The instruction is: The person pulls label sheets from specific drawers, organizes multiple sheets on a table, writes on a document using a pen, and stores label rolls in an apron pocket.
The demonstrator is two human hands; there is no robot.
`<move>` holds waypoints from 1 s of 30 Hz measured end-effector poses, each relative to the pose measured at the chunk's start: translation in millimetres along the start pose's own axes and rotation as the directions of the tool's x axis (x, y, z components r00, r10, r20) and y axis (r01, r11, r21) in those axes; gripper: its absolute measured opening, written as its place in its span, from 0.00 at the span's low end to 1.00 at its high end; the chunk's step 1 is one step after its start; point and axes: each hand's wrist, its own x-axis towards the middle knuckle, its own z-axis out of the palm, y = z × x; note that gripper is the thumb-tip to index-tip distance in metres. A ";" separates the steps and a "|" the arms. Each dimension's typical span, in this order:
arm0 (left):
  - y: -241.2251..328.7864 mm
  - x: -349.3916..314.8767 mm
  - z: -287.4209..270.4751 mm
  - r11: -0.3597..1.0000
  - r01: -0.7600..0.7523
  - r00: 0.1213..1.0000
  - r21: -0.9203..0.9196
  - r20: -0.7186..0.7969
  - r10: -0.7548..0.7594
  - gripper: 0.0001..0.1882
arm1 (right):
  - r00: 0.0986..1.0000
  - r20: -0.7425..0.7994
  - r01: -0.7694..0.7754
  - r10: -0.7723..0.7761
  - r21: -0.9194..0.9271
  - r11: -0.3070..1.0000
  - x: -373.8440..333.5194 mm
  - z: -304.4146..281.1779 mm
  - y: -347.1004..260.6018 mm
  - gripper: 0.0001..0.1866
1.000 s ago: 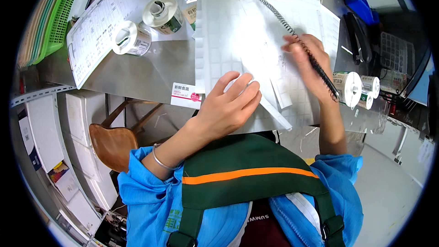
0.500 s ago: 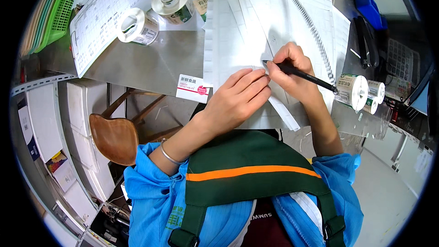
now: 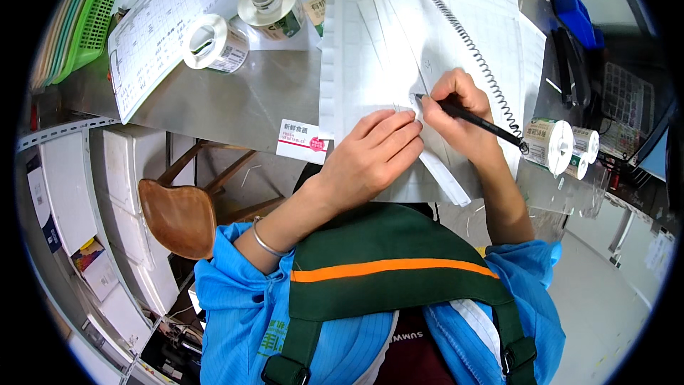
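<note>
In my right hand (image 3: 464, 122) I grip a black pen (image 3: 486, 123), fingers pinched near its tip. The tip meets the white printed sheets (image 3: 356, 36) on the metal table. A dark coiled cord (image 3: 476, 46) runs from the pen's rear end across the paper toward the far edge. My left hand (image 3: 374, 151) lies flat on the paper to the left of the pen tip, its fingers stretched out and holding nothing. From beneath its fingertips a narrow folded paper strip (image 3: 445, 178) extends toward me. Thin paper strips (image 3: 385, 18) lie farther up the sheets.
Two label rolls (image 3: 216, 43) stand at the far left beside a printed form (image 3: 153, 39). More label rolls (image 3: 548, 144) sit at the right edge. A small white-and-red card (image 3: 301, 141) lies at the front edge. A wooden chair (image 3: 178, 215) is below left; a green basket (image 3: 103, 18) is far left.
The coiled cord has swung slightly left along its upper length. The pen tip has shifted a little to the right on the paper. My left hand stays nearly still.
</note>
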 end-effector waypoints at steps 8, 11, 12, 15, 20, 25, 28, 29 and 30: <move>0.6 -1.5 0.6 1.000 0.006 1.000 -0.014 -0.012 -0.006 0.11 | 0.994 0.035 0.110 -0.107 -0.092 0.990 -0.6 -3.8 2.3 0.09; 1.5 -1.0 -3.7 0.999 0.029 1.000 -0.039 0.006 -0.029 0.12 | 0.998 0.058 -0.001 -0.010 0.185 0.983 -2.8 -15.7 5.9 0.09; 1.6 -1.6 -4.0 0.999 0.023 1.000 -0.042 0.005 -0.023 0.12 | 0.996 0.076 -0.064 0.042 0.328 0.943 -3.7 -18.4 6.7 0.09; 0.1 -3.7 -3.4 0.999 0.002 1.000 -0.047 -0.022 -0.003 0.14 | 0.980 -0.029 -0.154 0.195 0.505 0.850 -6.7 -29.1 -11.7 0.05; -0.1 -3.5 -6.1 0.996 -0.081 0.991 -0.034 -0.105 0.077 0.15 | 0.999 0.004 -0.038 0.042 0.534 0.845 -18.6 -26.9 -17.1 0.10; -2.1 -7.1 -11.0 0.976 -0.208 0.971 -0.061 -0.135 0.198 0.12 | 0.926 0.270 0.258 -0.263 0.054 0.965 -10.3 -24.2 -30.9 0.11; -1.2 -15.6 -16.1 0.978 -0.191 0.974 -0.081 -0.141 0.178 0.12 | 0.938 0.169 0.345 -0.303 -0.362 0.866 -11.3 -25.4 -11.1 0.12; -1.0 -17.9 -19.9 0.981 -0.189 0.977 -0.041 -0.111 0.183 0.12 | 0.970 0.034 0.238 -0.240 -0.316 0.918 -12.5 -26.1 -12.2 0.12; -0.8 -19.4 -22.0 0.982 -0.188 0.979 -0.001 -0.081 0.187 0.13 | 0.995 -0.045 0.083 -0.093 -0.187 0.979 -14.7 -25.7 -19.4 0.13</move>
